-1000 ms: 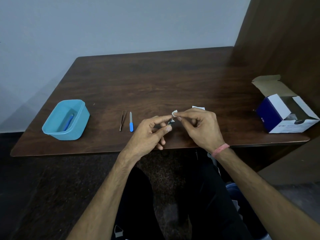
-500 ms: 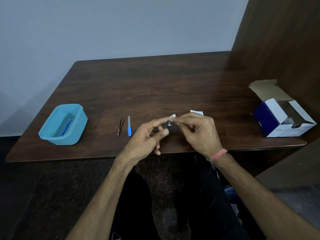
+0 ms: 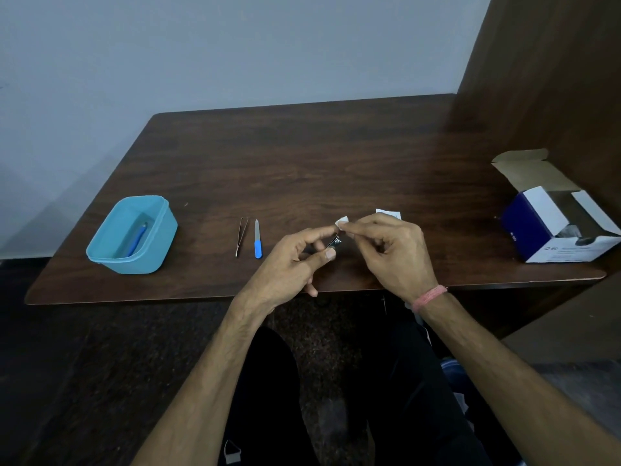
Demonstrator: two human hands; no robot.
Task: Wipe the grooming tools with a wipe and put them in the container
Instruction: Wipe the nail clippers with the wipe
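Note:
My left hand [image 3: 289, 264] pinches a small metal nail clipper [image 3: 333, 242] between thumb and fingers above the table's front edge. My right hand [image 3: 393, 253] pinches a small white wipe [image 3: 342, 222] against the clipper's upper end. Metal tweezers [image 3: 241, 235] and a blue-handled nail file [image 3: 257, 239] lie side by side on the table, left of my hands. Further left stands the blue plastic container [image 3: 100, 253] with a blue-handled tool [image 3: 137, 239] inside it.
A torn white wipe wrapper [image 3: 389, 213] lies just behind my right hand. An open blue-and-white cardboard box [image 3: 551, 227] sits at the table's right end, against a dark wooden panel [image 3: 544, 79]. The brown wooden table [image 3: 302, 163] meets a grey wall at the back.
Both hands stay together on the clipper and wipe; my fingers shift slightly as the wipe rubs the clipper. The camera view tilts a little; nothing on the table has moved.

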